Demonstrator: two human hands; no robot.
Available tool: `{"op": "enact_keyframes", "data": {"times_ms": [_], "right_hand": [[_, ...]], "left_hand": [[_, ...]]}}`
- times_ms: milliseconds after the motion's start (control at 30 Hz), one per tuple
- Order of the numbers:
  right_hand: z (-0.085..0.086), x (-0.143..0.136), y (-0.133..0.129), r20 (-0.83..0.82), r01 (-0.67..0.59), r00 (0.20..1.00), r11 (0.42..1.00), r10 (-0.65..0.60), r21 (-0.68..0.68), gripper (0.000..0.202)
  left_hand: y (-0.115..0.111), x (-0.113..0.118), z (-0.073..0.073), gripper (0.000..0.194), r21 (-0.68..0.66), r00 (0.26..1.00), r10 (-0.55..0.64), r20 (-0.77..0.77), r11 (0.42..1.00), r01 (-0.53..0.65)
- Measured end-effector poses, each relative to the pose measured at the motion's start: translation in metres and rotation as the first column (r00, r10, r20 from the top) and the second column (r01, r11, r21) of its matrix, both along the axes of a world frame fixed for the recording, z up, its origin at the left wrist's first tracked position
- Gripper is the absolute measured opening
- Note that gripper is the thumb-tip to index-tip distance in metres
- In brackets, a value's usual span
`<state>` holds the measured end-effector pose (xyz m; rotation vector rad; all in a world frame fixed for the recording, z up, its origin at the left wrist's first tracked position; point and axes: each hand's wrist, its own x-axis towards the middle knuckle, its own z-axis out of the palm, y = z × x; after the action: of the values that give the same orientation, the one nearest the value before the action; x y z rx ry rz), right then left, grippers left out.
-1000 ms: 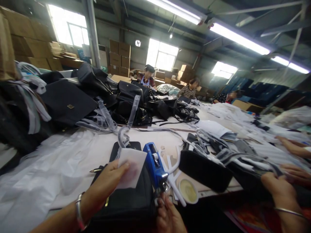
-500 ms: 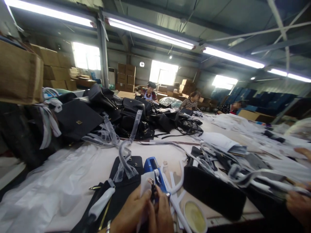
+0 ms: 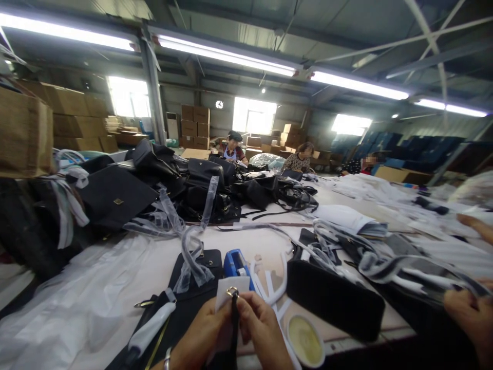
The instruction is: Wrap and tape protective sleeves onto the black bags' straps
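Note:
At the bottom centre my left hand [image 3: 202, 326] is closed on a small white sheet [image 3: 241, 283], thumb towards me. My right hand [image 3: 264, 321] pinches a narrow black strap [image 3: 234, 329] against that sheet. A gold metal buckle [image 3: 231, 292] sits at the strap's upper end, lying over the white sheet. The strap's lower end is hidden between my hands. Just beyond them stands a blue tape dispenser [image 3: 233, 262], partly covered by the sheet. A black bag [image 3: 181, 303] with a plastic-wrapped handle [image 3: 194, 262] lies left of and behind my left hand.
A round tub of yellowish stuff [image 3: 306, 340] and a black panel [image 3: 335, 300] are to the right. At the right edge, another person's hand [image 3: 466, 313] touches wrapped straps. Black bags [image 3: 208, 174] are heaped at the back left; white wrapping [image 3: 77, 303] spreads at the left.
My hands have turned the strap and sheet, so the gold buckle now faces me, and my right hand has spread away from the left. The other person's hands have shifted left in view.

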<state>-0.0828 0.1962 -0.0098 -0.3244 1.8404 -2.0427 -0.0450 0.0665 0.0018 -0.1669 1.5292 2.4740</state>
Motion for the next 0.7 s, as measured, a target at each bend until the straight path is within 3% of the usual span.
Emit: {"op": "enact_keyframes", "data": {"times_ms": [100, 200, 367, 500, 600, 700], "right_hand": [[0.013, -0.011, 0.004, -0.005, -0.111, 0.994, 0.993, 0.111, -0.041, 0.036], [0.014, -0.017, 0.008, 0.011, -0.154, 0.988, 0.984, 0.156, -0.087, 0.031], [0.011, -0.027, 0.011, 0.059, -0.179, 0.98, 0.975, 0.188, -0.135, 0.042], [0.02, -0.036, 0.015, 0.07, -0.234, 0.967, 0.962, 0.246, -0.141, 0.039], [0.027, -0.038, 0.015, 0.049, -0.233, 0.97, 0.969, 0.237, -0.081, 0.036], [0.034, -0.037, 0.013, -0.08, -0.115, 0.989, 0.991, 0.121, 0.072, 0.027]], "left_hand": [[-0.002, 0.001, 0.008, 0.046, -0.03, 0.999, 0.028, -0.036, 0.999, -0.029], [-0.005, 0.003, 0.012, 0.045, -0.068, 0.999, 0.047, -0.014, 0.997, -0.048], [-0.005, 0.004, 0.014, 0.041, -0.09, 1.0, 0.006, -0.025, 0.996, -0.008], [0.0, 0.007, 0.012, 0.049, -0.193, 0.998, 0.026, -0.065, 0.98, -0.038], [0.004, 0.007, 0.006, 0.053, -0.23, 0.989, 0.081, -0.12, 0.967, -0.108], [0.006, 0.003, -0.001, 0.053, -0.234, 0.991, 0.054, -0.122, 0.969, -0.081]]}}
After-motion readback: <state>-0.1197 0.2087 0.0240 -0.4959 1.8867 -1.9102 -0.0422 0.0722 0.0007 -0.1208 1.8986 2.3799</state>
